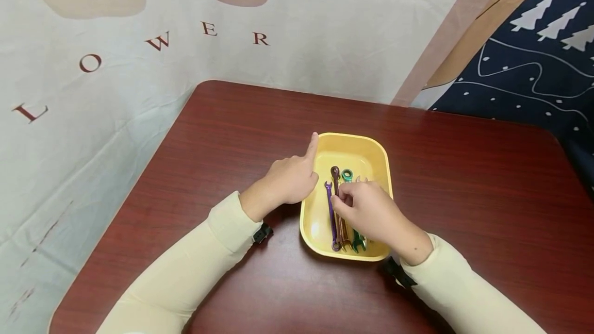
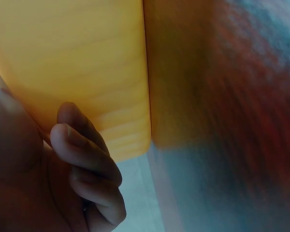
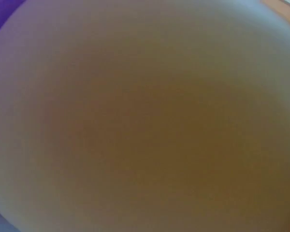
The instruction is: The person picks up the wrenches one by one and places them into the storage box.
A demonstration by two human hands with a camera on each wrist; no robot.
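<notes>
A yellow plastic bin (image 1: 308,220) stands on the table with several combination wrenches lying lengthwise in it. My left hand (image 1: 291,177) holds its left rim, index finger stretched along the edge. In the left wrist view the left hand's other fingers (image 2: 87,159) are curled by the bin's outer wall (image 2: 101,63). Inside, my right hand (image 1: 371,210) pinches at a dark brown wrench (image 1: 335,173), thumb and index finger curled at its shaft. Left of it lies a purple wrench (image 1: 330,210); a gold wrench (image 1: 344,238) and a green wrench (image 1: 358,244) are partly covered by the hand.
The dark red wooden table (image 1: 232,133) extends around the bin on all sides. Behind it hangs a pale printed cloth (image 1: 334,50), with a navy tree-patterned cloth (image 1: 520,71) at the right. The right wrist view is a close blur.
</notes>
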